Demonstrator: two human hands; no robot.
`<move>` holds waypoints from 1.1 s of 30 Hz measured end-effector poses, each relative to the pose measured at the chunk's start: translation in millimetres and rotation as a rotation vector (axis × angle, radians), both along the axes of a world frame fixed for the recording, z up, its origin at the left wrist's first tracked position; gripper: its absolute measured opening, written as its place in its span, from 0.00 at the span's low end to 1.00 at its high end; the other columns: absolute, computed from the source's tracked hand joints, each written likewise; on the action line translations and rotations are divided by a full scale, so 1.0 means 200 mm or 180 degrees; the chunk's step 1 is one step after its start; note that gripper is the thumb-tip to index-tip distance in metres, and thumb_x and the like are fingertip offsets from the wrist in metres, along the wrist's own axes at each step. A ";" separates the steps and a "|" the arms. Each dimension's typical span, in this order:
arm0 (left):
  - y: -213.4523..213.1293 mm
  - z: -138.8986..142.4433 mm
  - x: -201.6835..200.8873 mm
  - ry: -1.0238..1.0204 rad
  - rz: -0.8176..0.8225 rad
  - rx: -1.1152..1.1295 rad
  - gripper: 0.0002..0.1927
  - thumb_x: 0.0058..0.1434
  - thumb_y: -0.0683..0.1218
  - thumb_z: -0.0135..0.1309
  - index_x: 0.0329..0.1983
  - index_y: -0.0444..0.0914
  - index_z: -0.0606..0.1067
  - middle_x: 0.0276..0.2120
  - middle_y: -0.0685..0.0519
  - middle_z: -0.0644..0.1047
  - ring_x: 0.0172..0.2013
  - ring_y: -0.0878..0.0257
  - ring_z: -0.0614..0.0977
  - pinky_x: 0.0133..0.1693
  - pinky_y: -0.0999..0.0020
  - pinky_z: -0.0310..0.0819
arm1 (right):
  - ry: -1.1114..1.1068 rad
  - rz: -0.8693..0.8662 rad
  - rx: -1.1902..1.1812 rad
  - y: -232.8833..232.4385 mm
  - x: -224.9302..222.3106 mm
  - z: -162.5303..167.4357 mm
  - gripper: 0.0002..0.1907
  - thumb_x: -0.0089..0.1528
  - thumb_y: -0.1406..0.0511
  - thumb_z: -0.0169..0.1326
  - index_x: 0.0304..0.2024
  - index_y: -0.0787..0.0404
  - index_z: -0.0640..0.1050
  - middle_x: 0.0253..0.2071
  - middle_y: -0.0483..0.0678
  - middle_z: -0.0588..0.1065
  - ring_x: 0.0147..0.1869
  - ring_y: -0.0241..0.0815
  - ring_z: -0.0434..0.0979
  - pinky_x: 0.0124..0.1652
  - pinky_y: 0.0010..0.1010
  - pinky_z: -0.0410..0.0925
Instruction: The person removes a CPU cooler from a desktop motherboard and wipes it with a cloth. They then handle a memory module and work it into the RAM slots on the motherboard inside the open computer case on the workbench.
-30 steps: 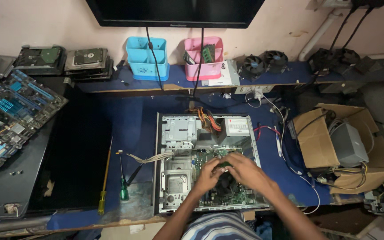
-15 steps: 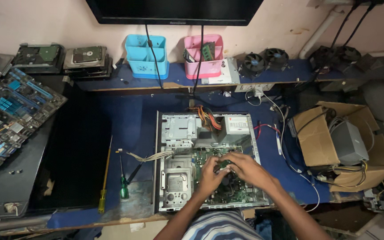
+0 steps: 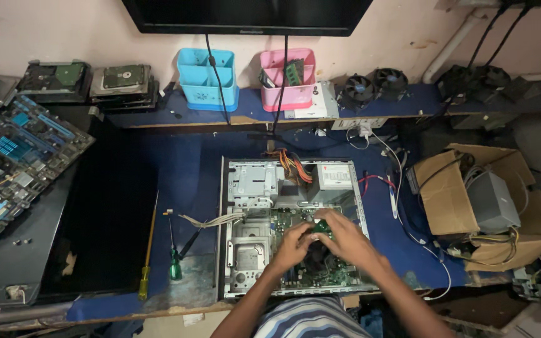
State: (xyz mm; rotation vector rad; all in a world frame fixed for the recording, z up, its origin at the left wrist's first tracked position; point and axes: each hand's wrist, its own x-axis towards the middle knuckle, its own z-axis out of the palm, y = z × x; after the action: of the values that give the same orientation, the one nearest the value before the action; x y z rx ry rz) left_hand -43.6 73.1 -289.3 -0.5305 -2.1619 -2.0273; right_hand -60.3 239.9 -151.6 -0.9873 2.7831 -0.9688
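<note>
Pinching a small green circuit module between fingertips of both hands, the left hand curling in narrowly from eight o'clock, the right hand closing over from four o'clock. Hovering just above the green motherboard, over a dark fan-like part half hidden under the palms. Resting forearms at the near edge of the open desktop case, lying flat on the blue worktop.

Sitting at twelve o'clock of the hands: a silver drive cage, a bundle of orange and yellow wires, a grey power supply. Trailing out at nine o'clock: a flat grey ribbon cable. Lying beyond it, well apart: a green-handled screwdriver and a yellow-handled screwdriver, just beside a dark flat panel. Lying farther at nine o'clock: a blue motherboard.

Standing at eleven and twelve o'clock on the back shelf: a blue plastic holder and a pink plastic holder. Sitting at three o'clock: a cardboard box holding a grey unit.
</note>
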 end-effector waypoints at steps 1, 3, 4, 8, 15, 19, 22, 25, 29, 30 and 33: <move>0.00 0.00 0.00 0.0067 0.0031 0.0044 0.10 0.65 0.40 0.55 0.49 0.32 0.75 0.41 0.42 0.79 0.42 0.48 0.83 0.46 0.61 0.75 | -0.0091 0.0067 0.0017 0.00 0.00 0.02 0.22 0.59 0.67 0.59 0.54 0.67 0.72 0.49 0.60 0.76 0.53 0.60 0.78 0.50 0.42 0.72; 0.00 0.00 0.00 0.0099 0.0055 0.0093 0.10 0.66 0.40 0.54 0.49 0.32 0.76 0.42 0.42 0.80 0.43 0.48 0.83 0.47 0.61 0.76 | -0.0266 0.0190 0.0054 0.00 -0.02 0.05 0.19 0.61 0.69 0.55 0.56 0.64 0.73 0.51 0.58 0.77 0.54 0.57 0.80 0.54 0.40 0.73; 0.00 0.00 0.01 0.0060 0.0053 0.0101 0.10 0.66 0.41 0.54 0.49 0.32 0.76 0.42 0.42 0.80 0.43 0.49 0.83 0.47 0.61 0.76 | -0.0344 0.0164 0.0058 -0.01 -0.02 0.05 0.19 0.62 0.70 0.55 0.56 0.64 0.73 0.51 0.58 0.77 0.55 0.57 0.80 0.54 0.41 0.73; 0.05 0.00 0.04 0.0076 0.0518 0.0170 0.13 0.64 0.42 0.58 0.50 0.32 0.74 0.45 0.42 0.79 0.45 0.48 0.82 0.47 0.60 0.76 | -0.0650 0.0102 0.0055 -0.02 -0.03 0.06 0.18 0.63 0.70 0.53 0.56 0.60 0.74 0.51 0.55 0.79 0.54 0.53 0.81 0.54 0.39 0.74; 0.11 0.01 0.07 -0.0100 0.0879 0.0097 0.14 0.61 0.42 0.63 0.45 0.34 0.71 0.37 0.44 0.75 0.37 0.52 0.80 0.39 0.61 0.74 | -0.0702 0.0140 -0.0272 -0.01 -0.02 -0.04 0.18 0.62 0.71 0.54 0.56 0.60 0.76 0.53 0.55 0.80 0.57 0.54 0.81 0.56 0.41 0.71; 0.06 -0.02 0.05 -0.0031 0.0655 0.0034 0.11 0.63 0.40 0.60 0.45 0.32 0.73 0.36 0.44 0.77 0.36 0.53 0.80 0.38 0.62 0.74 | -0.0323 -0.0057 -0.0558 0.01 0.00 -0.17 0.15 0.64 0.68 0.57 0.53 0.61 0.74 0.47 0.55 0.80 0.51 0.54 0.83 0.49 0.40 0.74; 0.04 -0.02 0.01 -0.0408 0.0279 0.0123 0.13 0.62 0.39 0.57 0.50 0.32 0.75 0.37 0.44 0.79 0.34 0.55 0.81 0.37 0.63 0.75 | -0.0139 -0.0587 -0.0496 0.00 0.00 -0.26 0.16 0.62 0.65 0.60 0.49 0.62 0.72 0.42 0.56 0.78 0.46 0.54 0.82 0.45 0.41 0.74; 0.01 -0.02 -0.01 -0.0176 0.0030 0.0229 0.14 0.64 0.38 0.55 0.52 0.31 0.75 0.39 0.44 0.80 0.38 0.57 0.82 0.40 0.64 0.76 | 0.0010 -0.0903 -0.0526 -0.02 0.01 -0.29 0.19 0.60 0.64 0.63 0.47 0.64 0.70 0.41 0.57 0.77 0.45 0.55 0.81 0.45 0.42 0.73; -0.03 -0.01 -0.01 -0.0166 -0.0179 0.0074 0.12 0.63 0.37 0.53 0.50 0.30 0.75 0.35 0.45 0.78 0.34 0.57 0.80 0.38 0.64 0.74 | -0.0227 -0.0427 -0.0537 0.00 0.02 -0.23 0.22 0.60 0.65 0.61 0.54 0.63 0.70 0.49 0.58 0.77 0.53 0.56 0.80 0.51 0.42 0.71; -0.04 0.00 -0.01 -0.0172 -0.0209 0.0091 0.11 0.64 0.37 0.53 0.49 0.30 0.75 0.35 0.45 0.78 0.34 0.57 0.79 0.38 0.64 0.74 | -0.0320 -0.0215 -0.0556 0.01 0.01 -0.20 0.24 0.60 0.66 0.59 0.57 0.63 0.70 0.52 0.58 0.77 0.57 0.57 0.79 0.53 0.42 0.71; -0.03 0.00 0.00 -0.0248 -0.0172 0.0105 0.10 0.66 0.38 0.54 0.48 0.31 0.76 0.35 0.45 0.78 0.35 0.57 0.79 0.39 0.64 0.73 | -0.0528 -0.0066 -0.0347 0.03 -0.02 -0.14 0.20 0.63 0.67 0.56 0.59 0.60 0.74 0.56 0.56 0.79 0.60 0.55 0.80 0.58 0.40 0.71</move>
State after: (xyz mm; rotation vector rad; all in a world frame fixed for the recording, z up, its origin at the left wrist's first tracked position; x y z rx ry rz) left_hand -43.6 66.7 -289.6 -0.5197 -2.1758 -2.1422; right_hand -64.4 245.9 -178.7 -0.8478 2.6347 -1.1593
